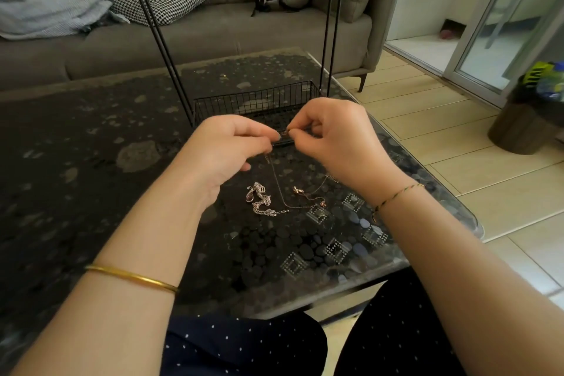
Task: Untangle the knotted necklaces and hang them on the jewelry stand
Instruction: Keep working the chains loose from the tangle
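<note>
Necklace chain [278, 189] looks super thin, floppy and easy to snap, so my left hand [232, 143] and right hand [335, 137] sit close together, both pinching its top end gently.

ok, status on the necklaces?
Left hand and right hand pinch thin chain at its ends, raised. Chunky necklace heaped on table, unhung. Stand basket just behind hands.

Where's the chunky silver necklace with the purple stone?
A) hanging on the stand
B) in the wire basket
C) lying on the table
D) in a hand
C: the silver necklace lies bunched on the table, in front of the wire basket.
</note>
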`<state>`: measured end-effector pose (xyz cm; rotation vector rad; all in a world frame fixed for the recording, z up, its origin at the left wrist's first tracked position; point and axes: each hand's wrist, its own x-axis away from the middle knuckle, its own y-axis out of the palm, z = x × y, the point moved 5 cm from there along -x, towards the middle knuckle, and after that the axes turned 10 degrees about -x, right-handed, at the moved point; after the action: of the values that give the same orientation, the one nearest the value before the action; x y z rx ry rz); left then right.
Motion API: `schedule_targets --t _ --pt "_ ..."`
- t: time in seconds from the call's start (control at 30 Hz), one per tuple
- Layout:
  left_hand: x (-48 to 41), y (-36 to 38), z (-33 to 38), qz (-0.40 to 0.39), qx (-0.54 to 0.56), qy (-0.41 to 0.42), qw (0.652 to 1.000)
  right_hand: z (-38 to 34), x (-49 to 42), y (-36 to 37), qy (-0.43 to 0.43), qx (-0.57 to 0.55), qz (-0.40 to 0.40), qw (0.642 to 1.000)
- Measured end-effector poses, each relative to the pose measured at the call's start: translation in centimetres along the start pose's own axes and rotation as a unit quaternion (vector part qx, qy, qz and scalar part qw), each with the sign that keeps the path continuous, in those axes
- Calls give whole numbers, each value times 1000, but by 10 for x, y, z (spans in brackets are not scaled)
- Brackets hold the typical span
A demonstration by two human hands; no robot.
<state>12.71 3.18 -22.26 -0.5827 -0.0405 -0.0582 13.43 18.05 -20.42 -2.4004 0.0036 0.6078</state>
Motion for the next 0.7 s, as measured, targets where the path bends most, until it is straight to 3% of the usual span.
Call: schedule_targets --t 0.07,0.13,0.43,0.7 --pt "0 -4 5 44 -42 44 997 2 1 -2 14 -24 6 1000" --pt "0 -4 6 55 -15 54 997 3 1 -1 19 -38 8 999" --pt "1 0 8 28 98 48 994 2 1 -2 22 -75 8 997" --pt "4 2 13 20 79 85 993 4 1 -1 41 -114 3 993"
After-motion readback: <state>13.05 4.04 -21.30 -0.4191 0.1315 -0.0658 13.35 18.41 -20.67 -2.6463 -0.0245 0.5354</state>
